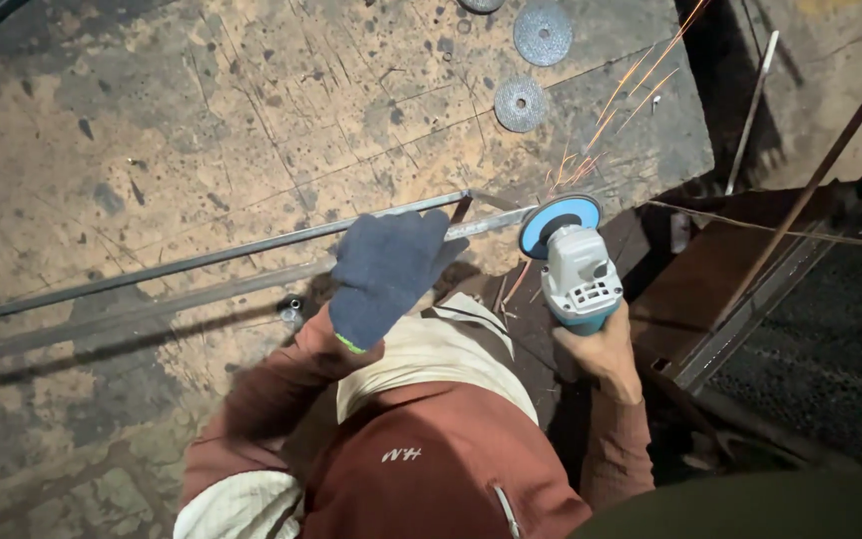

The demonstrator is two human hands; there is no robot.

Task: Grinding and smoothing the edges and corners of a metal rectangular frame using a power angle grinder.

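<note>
Grinding a metal frame on a workbench
Gloved left hand presses flat on the metal frame; right hand grasps the grinder, sparks flying.

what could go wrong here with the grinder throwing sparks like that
1. The right hand is bare on the angle grinder, so the sparks could burn it.
2. The gloved left hand presses the metal frame close to the blue disc; a kick could reach it.
</note>
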